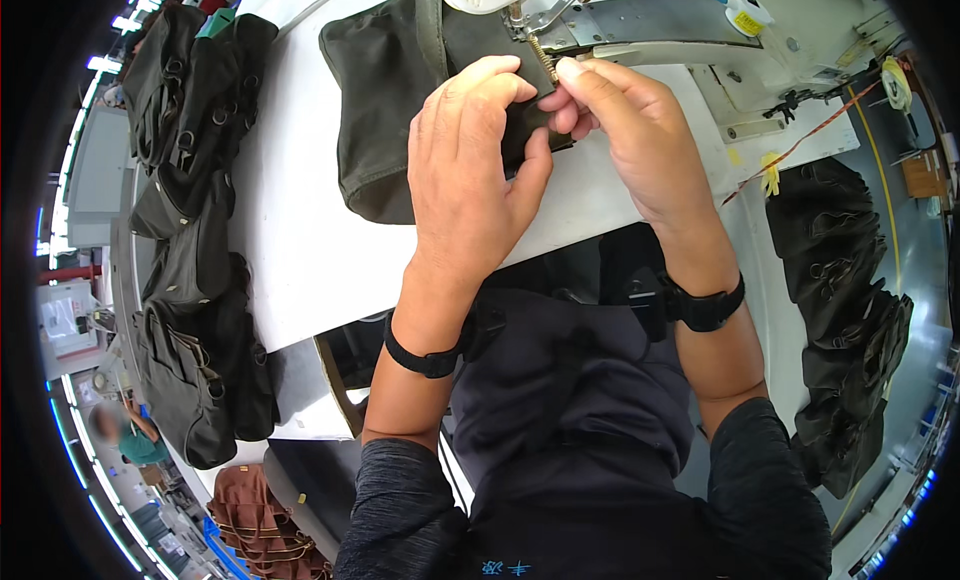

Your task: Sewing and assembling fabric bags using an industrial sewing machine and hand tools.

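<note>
Right hand [645, 130]: half-closed at an edge of the bag [375, 110]; its grip, we cannot tell. Left hand [465, 170]: unclenched, over the bag. Bag: on the counter [300, 280], at the machine [660, 22], which, if started, could catch us.

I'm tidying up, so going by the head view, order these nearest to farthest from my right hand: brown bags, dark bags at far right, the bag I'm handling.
1. Handled bag: at your right hand, mostly left of it.
2. Dark bags: far right.
3. Brown bags: lower left.
</note>
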A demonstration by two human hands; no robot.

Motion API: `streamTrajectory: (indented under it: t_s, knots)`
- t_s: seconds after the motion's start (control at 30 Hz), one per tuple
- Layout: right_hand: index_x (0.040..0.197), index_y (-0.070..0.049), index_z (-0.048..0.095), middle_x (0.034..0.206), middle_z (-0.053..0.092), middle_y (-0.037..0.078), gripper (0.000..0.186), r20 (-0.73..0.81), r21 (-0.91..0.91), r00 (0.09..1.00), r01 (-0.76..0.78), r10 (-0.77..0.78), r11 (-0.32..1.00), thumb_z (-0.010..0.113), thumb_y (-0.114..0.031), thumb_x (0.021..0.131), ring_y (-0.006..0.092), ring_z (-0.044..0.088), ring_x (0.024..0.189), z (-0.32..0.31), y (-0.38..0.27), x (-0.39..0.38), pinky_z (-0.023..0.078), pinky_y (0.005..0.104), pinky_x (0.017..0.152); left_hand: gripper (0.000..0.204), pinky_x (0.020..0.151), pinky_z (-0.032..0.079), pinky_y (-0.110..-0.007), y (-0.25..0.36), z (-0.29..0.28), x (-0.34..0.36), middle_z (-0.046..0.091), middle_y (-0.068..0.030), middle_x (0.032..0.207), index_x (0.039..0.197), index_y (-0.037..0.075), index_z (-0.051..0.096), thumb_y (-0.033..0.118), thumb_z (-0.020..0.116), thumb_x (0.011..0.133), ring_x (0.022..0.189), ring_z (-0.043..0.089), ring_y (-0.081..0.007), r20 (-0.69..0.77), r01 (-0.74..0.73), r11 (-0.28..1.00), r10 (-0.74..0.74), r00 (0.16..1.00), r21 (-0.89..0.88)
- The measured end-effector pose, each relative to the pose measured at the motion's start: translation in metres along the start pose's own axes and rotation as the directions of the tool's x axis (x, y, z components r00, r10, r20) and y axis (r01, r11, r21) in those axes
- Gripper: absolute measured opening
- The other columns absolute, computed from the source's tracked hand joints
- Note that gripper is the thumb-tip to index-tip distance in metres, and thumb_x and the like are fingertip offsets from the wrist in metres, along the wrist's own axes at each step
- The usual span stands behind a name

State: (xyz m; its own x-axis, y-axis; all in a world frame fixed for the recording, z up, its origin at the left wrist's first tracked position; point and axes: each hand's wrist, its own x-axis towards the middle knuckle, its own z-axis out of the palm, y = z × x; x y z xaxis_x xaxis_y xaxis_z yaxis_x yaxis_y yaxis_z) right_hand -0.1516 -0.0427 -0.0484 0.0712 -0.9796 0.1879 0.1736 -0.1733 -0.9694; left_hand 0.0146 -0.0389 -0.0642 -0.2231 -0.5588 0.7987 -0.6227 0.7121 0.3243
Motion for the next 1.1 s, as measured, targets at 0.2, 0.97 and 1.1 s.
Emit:
streamTrajectory:
  t_s: [0.2,0.97,1.1]
  knots:
    - [0.090,-0.002,0.072,0.073,0.062,-0.003,0.025,0.063,0.012,0.994,-0.087,0.086,0.996,0.063,-0.022,0.101,0.0046,0.053,0.069,-0.001,-0.002,-0.001,0.043,0.0220,0.065,0.041,0.095,0.048,-0.040,0.005,0.006,-0.001,0.069,-0.0087,0.121,0.113,0.008,0.064,-0.002,0.074,0.074,0.112,0.064,-0.0291,-0.059,0.030,0.997,-0.026,0.998,0.069]
    - [0.090,-0.004,0.072,0.068,0.059,-0.004,0.021,-0.110,0.221,0.986,-0.095,0.122,0.971,0.063,-0.020,0.101,0.0026,0.046,0.057,0.022,0.001,0.008,0.033,0.0186,0.050,0.021,0.074,0.051,-0.033,-0.011,0.016,0.019,0.074,-0.0051,0.096,0.096,0.006,0.073,-0.005,0.075,0.079,0.083,0.067,-0.0219,-0.229,-0.041,0.998,0.052,0.972,0.053]
    - [0.092,-0.003,0.073,0.069,0.061,-0.003,0.023,-0.105,0.210,0.980,-0.141,0.166,0.967,0.063,-0.021,0.101,0.0023,0.049,0.058,0.021,-0.006,0.009,0.035,0.0183,0.050,0.018,0.073,0.052,-0.034,-0.016,0.016,0.026,0.073,-0.0063,0.092,0.096,0.004,0.073,-0.006,0.074,0.080,0.081,0.066,-0.0234,-0.211,-0.034,0.997,0.049,0.976,0.073]
